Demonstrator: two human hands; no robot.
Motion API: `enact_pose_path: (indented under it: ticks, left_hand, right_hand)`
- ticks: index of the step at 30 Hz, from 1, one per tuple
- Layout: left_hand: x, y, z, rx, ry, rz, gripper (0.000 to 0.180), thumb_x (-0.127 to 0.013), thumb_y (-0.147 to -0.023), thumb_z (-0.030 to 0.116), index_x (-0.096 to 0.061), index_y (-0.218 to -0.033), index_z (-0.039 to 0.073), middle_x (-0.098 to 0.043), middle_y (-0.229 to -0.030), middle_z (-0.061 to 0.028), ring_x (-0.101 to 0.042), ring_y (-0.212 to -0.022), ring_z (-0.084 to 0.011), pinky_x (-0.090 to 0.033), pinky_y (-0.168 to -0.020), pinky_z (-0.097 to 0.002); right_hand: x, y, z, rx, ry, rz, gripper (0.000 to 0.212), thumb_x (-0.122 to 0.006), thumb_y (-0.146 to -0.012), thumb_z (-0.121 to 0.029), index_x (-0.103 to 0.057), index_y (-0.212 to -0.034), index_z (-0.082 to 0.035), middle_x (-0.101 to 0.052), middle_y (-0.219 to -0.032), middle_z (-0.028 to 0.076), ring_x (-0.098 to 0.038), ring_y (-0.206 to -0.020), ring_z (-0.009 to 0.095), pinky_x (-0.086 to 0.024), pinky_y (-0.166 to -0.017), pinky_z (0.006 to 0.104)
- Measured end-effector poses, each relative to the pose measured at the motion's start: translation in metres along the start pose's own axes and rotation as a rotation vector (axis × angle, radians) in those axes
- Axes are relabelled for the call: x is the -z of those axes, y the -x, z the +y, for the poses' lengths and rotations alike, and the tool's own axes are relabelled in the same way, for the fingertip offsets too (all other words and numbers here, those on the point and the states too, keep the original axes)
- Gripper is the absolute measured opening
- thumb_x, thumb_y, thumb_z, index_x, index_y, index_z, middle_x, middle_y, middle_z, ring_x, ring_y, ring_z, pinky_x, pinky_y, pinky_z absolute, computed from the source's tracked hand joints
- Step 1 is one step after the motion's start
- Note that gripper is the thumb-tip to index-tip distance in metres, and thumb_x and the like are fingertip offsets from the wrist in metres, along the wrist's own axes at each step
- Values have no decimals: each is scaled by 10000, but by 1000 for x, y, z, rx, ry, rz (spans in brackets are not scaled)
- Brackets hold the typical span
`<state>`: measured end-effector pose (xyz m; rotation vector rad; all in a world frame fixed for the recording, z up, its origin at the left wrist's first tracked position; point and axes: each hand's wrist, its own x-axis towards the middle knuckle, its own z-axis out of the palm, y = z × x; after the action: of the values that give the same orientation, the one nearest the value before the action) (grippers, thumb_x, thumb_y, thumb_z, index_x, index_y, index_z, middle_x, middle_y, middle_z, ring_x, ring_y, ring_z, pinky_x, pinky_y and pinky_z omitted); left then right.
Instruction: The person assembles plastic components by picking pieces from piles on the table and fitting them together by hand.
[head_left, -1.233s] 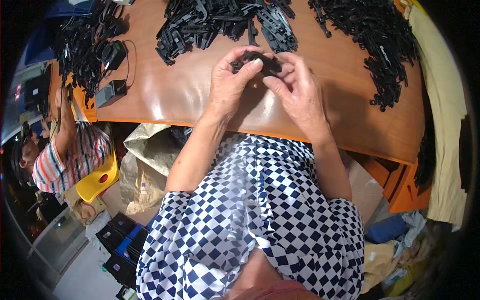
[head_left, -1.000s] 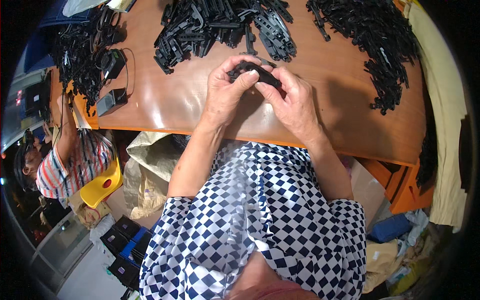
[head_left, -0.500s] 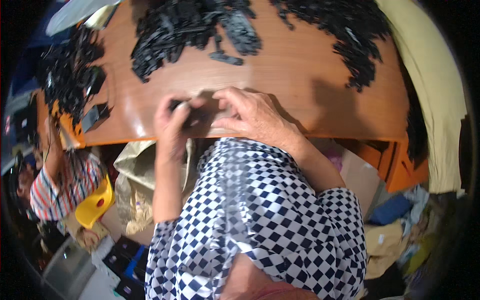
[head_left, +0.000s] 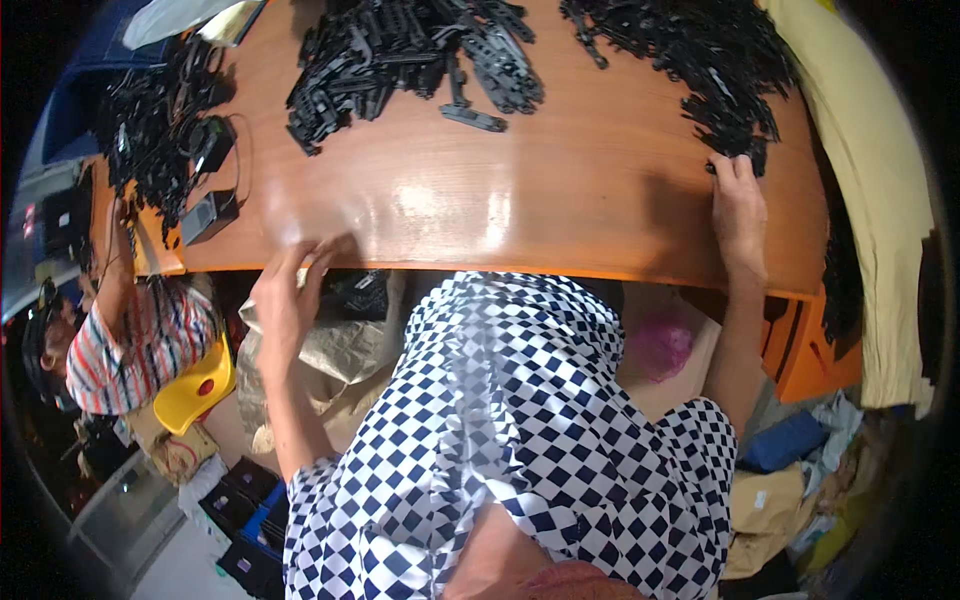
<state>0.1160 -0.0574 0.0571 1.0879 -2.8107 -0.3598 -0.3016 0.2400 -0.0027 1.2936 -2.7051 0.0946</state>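
Note:
My right hand reaches to the near end of the right-hand pile of small black plastic parts. Its fingertips are closed on a dark part there, mostly hidden by the fingers. At the table's front edge on the left, my left hand has its fingers loosely apart, with nothing visible between them. Just below that edge, a beige sack gapes, and black pieces show inside it. Longer black plastic parts lie heaped at the table's far middle. One single part lies at that heap's near side.
The brown wooden table spans the view. On its left are a tangle of black parts and a small dark box. Beige cloth hangs along the right. Another person in a striped shirt sits at left, beside a yellow chair.
My hands were close together over the table's front edge, with something dark at the left one. Now they are apart: the right has moved to the right-hand pile, the left outward, that dark thing gone.

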Motion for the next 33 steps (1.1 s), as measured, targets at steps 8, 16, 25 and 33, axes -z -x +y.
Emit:
enact_pose_path:
  ticks: [8, 16, 25, 33]
  left_hand:
    - [-49, -124, 107, -491, 128, 29, 217, -608, -802, 59, -619, -1019, 77, -601, -955, -93, -599, -853, -276, -488, -713, -360]
    - [-56, -128, 103, -623, -64, -85, 173, -551, -762, 23, -514, -931, 27, -574, -903, -118, -591, -869, -295, -513, -704, -383]
    - [-82, -103, 98, 243, 1416, -190, 210, -597, -913, 150, -593, -1083, 25, -642, -941, -35, -624, -800, -103, -525, -719, -222]
    - [-89, -86, 109, 248, 1616, -106, 191, -520, -953, 126, -592, -1086, 10, -636, -964, -36, -608, -836, -81, -513, -753, -201]
  right_hand:
    - [18, -40, -18, 171, -289, 173, 153, -562, -866, -47, -587, -1016, -66, -560, -919, 111, -579, -860, 300, -472, -727, 374]
    - [-7, -40, -93, -112, -1508, -78, 297, -501, -937, -69, -465, -1231, -51, -575, -921, 59, -568, -711, 101, -470, -606, 215]
    - [1, -20, -207, -262, -1837, -334, 257, -580, -908, -65, -557, -1138, 47, -585, -789, 7, -505, -617, 47, -431, -538, 176]
    - [0, -18, -233, -209, -1659, -212, 214, -574, -915, -93, -614, -1091, 23, -652, -790, 11, -500, -615, 29, -434, -552, 176]
